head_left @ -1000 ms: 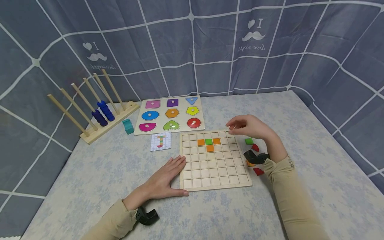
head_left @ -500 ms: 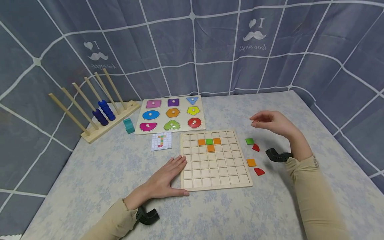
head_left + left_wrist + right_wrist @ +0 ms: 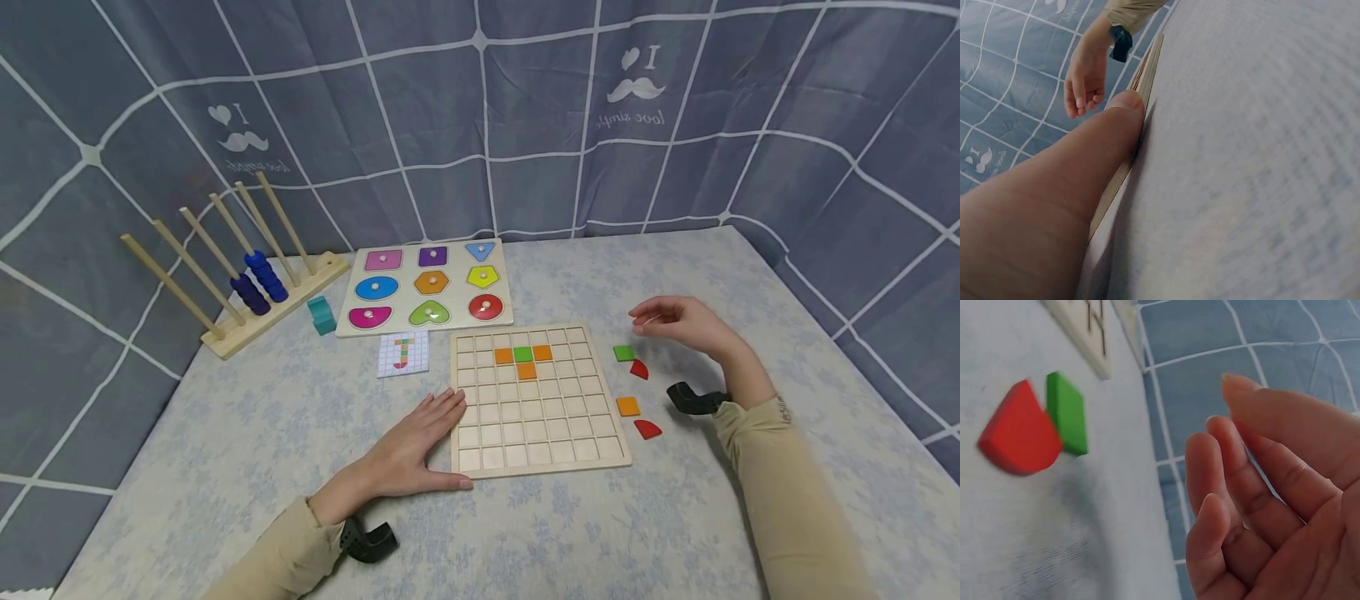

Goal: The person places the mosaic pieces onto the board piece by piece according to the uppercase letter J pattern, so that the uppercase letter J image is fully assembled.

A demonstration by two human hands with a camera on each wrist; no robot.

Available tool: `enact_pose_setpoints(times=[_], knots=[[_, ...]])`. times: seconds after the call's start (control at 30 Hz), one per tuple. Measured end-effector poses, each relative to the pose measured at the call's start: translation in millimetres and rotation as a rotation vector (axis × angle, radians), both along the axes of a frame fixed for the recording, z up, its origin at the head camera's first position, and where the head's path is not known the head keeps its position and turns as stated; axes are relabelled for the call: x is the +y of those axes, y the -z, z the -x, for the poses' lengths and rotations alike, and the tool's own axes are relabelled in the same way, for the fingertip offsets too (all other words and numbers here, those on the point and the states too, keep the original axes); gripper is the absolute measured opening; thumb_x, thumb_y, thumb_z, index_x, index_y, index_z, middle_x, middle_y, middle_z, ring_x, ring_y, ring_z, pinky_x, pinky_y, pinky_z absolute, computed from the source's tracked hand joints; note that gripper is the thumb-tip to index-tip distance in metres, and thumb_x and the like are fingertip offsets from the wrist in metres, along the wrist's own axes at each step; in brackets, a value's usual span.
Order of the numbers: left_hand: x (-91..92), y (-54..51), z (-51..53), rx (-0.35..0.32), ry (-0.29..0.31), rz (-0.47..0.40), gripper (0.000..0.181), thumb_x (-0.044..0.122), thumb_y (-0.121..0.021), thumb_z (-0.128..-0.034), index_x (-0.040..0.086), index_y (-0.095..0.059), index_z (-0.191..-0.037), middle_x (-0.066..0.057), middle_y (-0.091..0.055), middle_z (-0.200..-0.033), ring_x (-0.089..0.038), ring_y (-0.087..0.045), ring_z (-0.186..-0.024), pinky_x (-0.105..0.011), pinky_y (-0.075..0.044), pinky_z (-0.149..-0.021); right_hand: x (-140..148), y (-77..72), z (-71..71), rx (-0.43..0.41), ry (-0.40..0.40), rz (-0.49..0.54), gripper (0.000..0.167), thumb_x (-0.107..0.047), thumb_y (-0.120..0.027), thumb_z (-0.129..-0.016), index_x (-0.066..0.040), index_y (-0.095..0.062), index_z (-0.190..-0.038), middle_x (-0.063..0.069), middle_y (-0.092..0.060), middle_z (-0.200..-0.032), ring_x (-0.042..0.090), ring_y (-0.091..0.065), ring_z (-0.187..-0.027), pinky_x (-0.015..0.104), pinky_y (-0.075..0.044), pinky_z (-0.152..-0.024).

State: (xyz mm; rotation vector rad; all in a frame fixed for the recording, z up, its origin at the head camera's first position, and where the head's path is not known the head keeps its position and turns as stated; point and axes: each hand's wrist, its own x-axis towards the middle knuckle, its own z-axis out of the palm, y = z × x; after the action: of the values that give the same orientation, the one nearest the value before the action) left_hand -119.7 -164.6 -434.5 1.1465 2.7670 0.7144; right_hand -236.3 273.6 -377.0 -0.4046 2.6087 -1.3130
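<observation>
Head view: left hand (image 3: 408, 457) flat against grid board (image 3: 536, 429); right hand (image 3: 692, 325) loosely curled; sleeves (image 3: 787, 496) cut off.

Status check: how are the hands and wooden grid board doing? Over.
Left hand touching left edge of grid board. Right hand hovering, empty. Four tiles in the board. Nothing visibly blocking the loose pieces.
</observation>
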Motion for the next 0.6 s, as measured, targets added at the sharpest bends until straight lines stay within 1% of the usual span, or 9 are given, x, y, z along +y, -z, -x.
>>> enact_pose_setpoints(times=[0.17, 0.3, 0.43, 0.6], knots=[[0.3, -0.2, -0.5, -0.003, -0.002, -0.003, 0.102, 0.066, -0.062, -0.0768, 0.002, -0.026, -0.147, -0.007, -0.02, -0.155, -0.02, -0.013, -0.142, -0.035, -0.01, -0.117, 0, 8.5, 4.5, -0.008, -0.021, -0.034, 0.04, -0.023, -0.068, -0.087, 0.0, -0.062, -0.119, 0.015, -0.064, -0.11, 0.014, -0.061, -0.086, 0.023, -0.051, -0.075], [0.2, -0.1, -0.7, -0.001, -0.005, -0.003, 0.102, 0.067, -0.061, -0.0766, 0.002, -0.027, -0.147, -0.007, -0.02, -0.155, -0.019, -0.013, -0.142, -0.036, -0.01, -0.117, -2, 13.2, 7.2, -0.015, -0.034, -0.053, 0.039, -0.022, -0.07, -0.086, 0.0, -0.063, -0.117, 0.017, -0.063, -0.111, 0.017, -0.061, -0.083, 0.027, -0.052, -0.072], [0.3, 0.3, -0.5, 0.003, -0.002, -0.004, 0.102, 0.067, -0.061, -0.0766, 0.002, -0.027, -0.147, -0.007, -0.021, -0.154, -0.02, -0.013, -0.142, -0.037, -0.011, -0.117, -6, 17.6, 7.9, -0.019, -0.052, -0.081, 0.038, -0.022, -0.071, -0.084, 0.0, -0.064, -0.115, 0.017, -0.064, -0.109, 0.02, -0.06, -0.082, 0.03, -0.05, -0.071], [0.3, 0.2, -0.3, 0.005, -0.001, -0.005, 0.102, 0.067, -0.061, -0.0766, 0.002, -0.027, -0.147, -0.007, -0.021, -0.154, -0.02, -0.014, -0.142, -0.036, -0.011, -0.117, -12, 23.3, 7.4, 0.0, -0.089, -0.139, 0.038, -0.022, -0.074, -0.082, -0.002, -0.065, -0.112, 0.015, -0.065, -0.108, 0.018, -0.058, -0.081, 0.031, -0.047, -0.071]])
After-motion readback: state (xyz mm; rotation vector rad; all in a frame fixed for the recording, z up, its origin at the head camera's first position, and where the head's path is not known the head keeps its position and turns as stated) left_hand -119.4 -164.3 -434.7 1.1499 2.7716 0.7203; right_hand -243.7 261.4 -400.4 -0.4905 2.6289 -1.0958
